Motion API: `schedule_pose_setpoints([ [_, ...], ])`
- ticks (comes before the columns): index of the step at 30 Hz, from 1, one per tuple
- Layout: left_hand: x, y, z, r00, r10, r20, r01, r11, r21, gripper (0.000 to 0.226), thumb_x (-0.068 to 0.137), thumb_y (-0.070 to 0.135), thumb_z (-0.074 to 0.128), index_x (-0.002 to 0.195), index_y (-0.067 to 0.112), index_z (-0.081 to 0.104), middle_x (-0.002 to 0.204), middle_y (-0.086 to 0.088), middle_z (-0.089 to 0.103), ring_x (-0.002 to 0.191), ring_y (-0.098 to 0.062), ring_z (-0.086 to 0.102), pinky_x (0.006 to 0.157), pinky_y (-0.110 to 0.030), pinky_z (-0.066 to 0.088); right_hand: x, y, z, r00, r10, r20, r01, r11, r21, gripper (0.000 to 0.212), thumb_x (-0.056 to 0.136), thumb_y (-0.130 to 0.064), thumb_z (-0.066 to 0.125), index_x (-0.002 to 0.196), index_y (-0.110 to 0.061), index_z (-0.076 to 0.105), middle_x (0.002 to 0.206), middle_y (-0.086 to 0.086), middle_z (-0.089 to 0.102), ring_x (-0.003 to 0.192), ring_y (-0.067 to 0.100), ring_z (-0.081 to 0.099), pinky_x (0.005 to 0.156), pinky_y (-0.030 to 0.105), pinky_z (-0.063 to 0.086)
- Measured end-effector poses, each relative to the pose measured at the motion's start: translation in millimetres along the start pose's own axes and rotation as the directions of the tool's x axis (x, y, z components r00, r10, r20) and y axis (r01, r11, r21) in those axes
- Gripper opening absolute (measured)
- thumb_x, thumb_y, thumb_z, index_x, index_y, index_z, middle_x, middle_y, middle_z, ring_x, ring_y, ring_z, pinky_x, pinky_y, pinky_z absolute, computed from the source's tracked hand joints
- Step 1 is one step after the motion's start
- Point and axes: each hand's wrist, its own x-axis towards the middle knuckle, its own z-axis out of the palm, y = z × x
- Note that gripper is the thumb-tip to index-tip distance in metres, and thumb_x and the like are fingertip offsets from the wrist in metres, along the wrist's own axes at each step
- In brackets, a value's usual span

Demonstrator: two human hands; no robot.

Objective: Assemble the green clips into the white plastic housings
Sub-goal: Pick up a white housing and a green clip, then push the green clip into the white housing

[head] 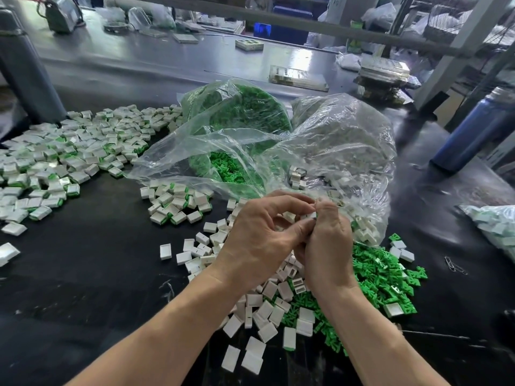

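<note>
Both hands meet just above the dark surface (97,260), pressed close together over a scatter of small parts. The left hand (259,240) has its fingers (289,203) curled over and its thumb drawn in toward them, and the right hand (328,246) is bunched tight against it, fingertips bent inward. Between the two sets of fingertips a small white plastic housing (311,215) is pinched; only a sliver of it shows, so I cannot tell whether a green clip is already seated in it. Directly beneath the wrists lies a loose pile of white rectangular plastic housings (264,310), and just beside it, toward the right, a heap of small green plastic clips (381,277) touching and partly mixed with the white pieces. Behind the hands a crumpled clear plastic bag (342,140) spills more white housings, and beside it a second clear plastic bag of green clips (239,112) lies open. Far off to the left a wide spread of assembled white housings with green edges (69,151) covers the surface. A dark blue cylindrical bottle (473,129) stands at the right, well apart from the hands, and a metal paper clip (455,265) lies near the green heap.
</note>
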Motion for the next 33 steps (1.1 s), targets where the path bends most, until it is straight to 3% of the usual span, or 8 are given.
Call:
schedule_pose_setpoints([
  [3, 1, -3, 1, 0.999, -0.026, -0.018, 0.025, 0.999, -0.036, 0.013, 0.092, 0.003, 0.074, 0.105, 0.003, 0.077, 0.12, 0.002, 0.073, 0.094, -0.013, 0.075, 0.077, -0.024, 0.061, 1, -2, 0, 0.999, 0.024, -0.036, -0.026, 0.997, -0.074, 0.052, 0.106, -0.04, 0.036, 0.086, -0.028, 0.082, 0.073, 0.014, 0.067, 0.062, 0.026, 0.065, 0.05, 0.036, 0.05],
  [7, 2, -6, -1, 0.997, -0.063, -0.041, 0.057, 0.991, -0.121, 0.011, 0.093, 0.007, 0.074, 0.104, 0.006, 0.077, 0.107, 0.002, 0.077, 0.089, -0.019, 0.076, 0.076, -0.03, 0.064, 3, -5, -8, 0.999, 0.028, -0.023, -0.032, 0.982, -0.188, 0.06, 0.112, -0.043, 0.035, 0.071, -0.027, 0.076, 0.056, -0.002, 0.052, 0.048, 0.013, 0.044, 0.038, 0.025, 0.033],
  [9, 4, -9, -7, 0.994, -0.061, -0.086, 0.054, 0.995, -0.086, 0.011, 0.094, 0.013, 0.075, 0.104, 0.015, 0.078, 0.099, 0.006, 0.078, 0.09, -0.013, 0.075, 0.079, -0.026, 0.061, 2, -8, -15, 0.998, -0.057, 0.006, 0.056, 0.959, -0.277, 0.06, 0.112, -0.046, 0.037, 0.067, -0.024, 0.071, 0.057, -0.002, 0.055, 0.047, 0.009, 0.044, 0.04, 0.02, 0.034],
  [12, 6, -13, -16, 0.989, -0.069, -0.131, 0.063, 0.997, -0.046, 0.013, 0.093, 0.014, 0.075, 0.101, 0.024, 0.077, 0.093, 0.012, 0.077, 0.087, -0.005, 0.071, 0.076, -0.02, 0.058, 4, -13, -24, 0.986, -0.151, 0.076, 0.166, 0.95, -0.264, 0.042, 0.107, -0.042, 0.049, 0.088, -0.012, 0.071, 0.069, 0.003, 0.063, 0.055, 0.01, 0.051, 0.045, 0.018, 0.038],
  [16, 6, -13, -20, 0.99, -0.05, -0.131, 0.046, 0.998, -0.038, 0.014, 0.091, 0.013, 0.076, 0.102, 0.021, 0.078, 0.092, 0.013, 0.078, 0.084, -0.001, 0.073, 0.071, -0.014, 0.055, 6, -12, -27, 0.967, -0.168, 0.192, 0.226, 0.913, -0.339, 0.013, 0.094, -0.036, 0.068, 0.1, -0.026, 0.074, 0.082, -0.001, 0.072, 0.066, 0.011, 0.06, 0.055, 0.018, 0.046],
  [26, 8, -15, -24, 0.988, -0.111, -0.106, 0.109, 0.994, -0.016, 0.01, 0.089, 0.011, 0.079, 0.097, 0.016, 0.075, 0.086, 0.005, 0.076, 0.079, -0.004, 0.071, 0.071, -0.017, 0.055, 11, -5, -31, 0.974, -0.11, 0.197, 0.185, 0.888, -0.422, 0.006, 0.101, -0.02, 0.066, 0.096, -0.022, 0.07, 0.075, -0.004, 0.067, 0.063, 0.01, 0.058, 0.056, 0.021, 0.045],
  [29, 8, -16, -31, 0.984, -0.135, -0.116, 0.144, 0.987, 0.073, 0.01, 0.089, 0.016, 0.081, 0.095, 0.02, 0.075, 0.086, 0.006, 0.076, 0.08, -0.008, 0.072, 0.07, -0.019, 0.057, 11, -3, -31, 0.979, -0.097, 0.179, 0.17, 0.875, -0.453, 0.005, 0.099, -0.023, 0.068, 0.097, -0.023, 0.072, 0.076, -0.007, 0.069, 0.064, 0.005, 0.06, 0.057, 0.018, 0.047],
  [33, 11, -21, -56, 0.958, -0.205, -0.202, 0.254, 0.932, 0.26, 0.013, 0.09, 0.019, 0.078, 0.092, 0.03, 0.072, 0.084, 0.015, 0.073, 0.082, 0.006, 0.069, 0.07, -0.011, 0.056, 14, -6, -40, 0.988, -0.109, 0.109, 0.15, 0.836, -0.528, 0.008, 0.099, -0.032, 0.067, 0.094, -0.029, 0.073, 0.081, -0.015, 0.073, 0.071, -0.001, 0.066, 0.064, 0.016, 0.052],
])
